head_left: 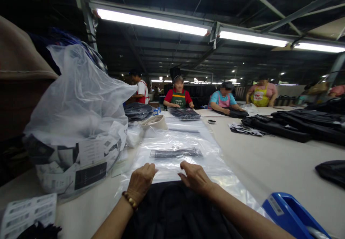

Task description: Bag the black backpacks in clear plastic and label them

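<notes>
My left hand [140, 181] and my right hand [196, 177] rest side by side at the far edge of a folded black garment [172, 210] that lies in front of me. Both hands have their fingers curled down onto the garment's edge, where it meets a stack of clear plastic bags [175, 149] spread flat on the table. A beaded bracelet sits on my left wrist. A dark printed label shows on the top plastic bag.
A large clear sack of printed tags [78, 124] stands at the left. A sheet of labels [27, 212] lies near left. A blue tool [291, 214] lies near right. Piles of black garments [296, 127] cover the right side. Several other people work at the table's far end.
</notes>
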`<state>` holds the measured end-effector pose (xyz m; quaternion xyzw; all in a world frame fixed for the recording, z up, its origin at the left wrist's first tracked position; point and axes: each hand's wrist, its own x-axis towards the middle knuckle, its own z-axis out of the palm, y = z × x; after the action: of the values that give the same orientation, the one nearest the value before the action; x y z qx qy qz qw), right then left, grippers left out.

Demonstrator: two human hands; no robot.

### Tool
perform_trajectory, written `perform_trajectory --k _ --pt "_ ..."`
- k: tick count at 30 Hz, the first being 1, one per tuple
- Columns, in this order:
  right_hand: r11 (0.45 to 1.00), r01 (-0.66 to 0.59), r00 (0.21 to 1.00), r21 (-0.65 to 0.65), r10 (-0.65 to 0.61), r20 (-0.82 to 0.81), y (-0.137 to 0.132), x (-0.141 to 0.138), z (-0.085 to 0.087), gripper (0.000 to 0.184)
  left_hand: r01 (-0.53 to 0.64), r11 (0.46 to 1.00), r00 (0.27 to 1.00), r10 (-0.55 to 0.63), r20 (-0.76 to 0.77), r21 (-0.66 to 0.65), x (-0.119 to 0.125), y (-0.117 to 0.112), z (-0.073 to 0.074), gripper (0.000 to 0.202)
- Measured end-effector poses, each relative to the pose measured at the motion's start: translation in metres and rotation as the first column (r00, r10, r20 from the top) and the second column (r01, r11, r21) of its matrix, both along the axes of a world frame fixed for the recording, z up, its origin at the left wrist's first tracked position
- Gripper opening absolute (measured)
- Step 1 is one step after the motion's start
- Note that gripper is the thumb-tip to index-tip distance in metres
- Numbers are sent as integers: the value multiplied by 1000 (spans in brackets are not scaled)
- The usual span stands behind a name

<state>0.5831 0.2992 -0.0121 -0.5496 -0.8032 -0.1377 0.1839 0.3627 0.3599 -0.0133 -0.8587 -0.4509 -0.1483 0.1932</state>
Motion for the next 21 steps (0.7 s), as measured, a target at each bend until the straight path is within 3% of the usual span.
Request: perform_trajectory --k 3,6,10,14,18,21 --pt "1000 8 998 -18 -7 62 -6 20 3 12 1 998 998 -4 -59 -56 -16 0 9 22" --pt "998 36 995 -57 -30 90 -15 51 5 17 -72 992 995 64 -76 -107 -39 2 16 31" --pt "983 150 987 -110 -142 71 -35 89 6 20 -193 963 981 189 -42 -187 -68 3 21 35" --pt "946 278 958 -168 -287 -26 -55 107 9 23 -279 916 950 306 53 -290 -89 1 24 37" --pt "873 410 845 -264 -472 -249 -59 114 10 23 -355 806 837 500 223 -474 -104 5 24 29" --pt "785 457 641 -418 -617 -457 -52 117 6 13 -308 642 644 684 343 -702 -111 10 19 27"
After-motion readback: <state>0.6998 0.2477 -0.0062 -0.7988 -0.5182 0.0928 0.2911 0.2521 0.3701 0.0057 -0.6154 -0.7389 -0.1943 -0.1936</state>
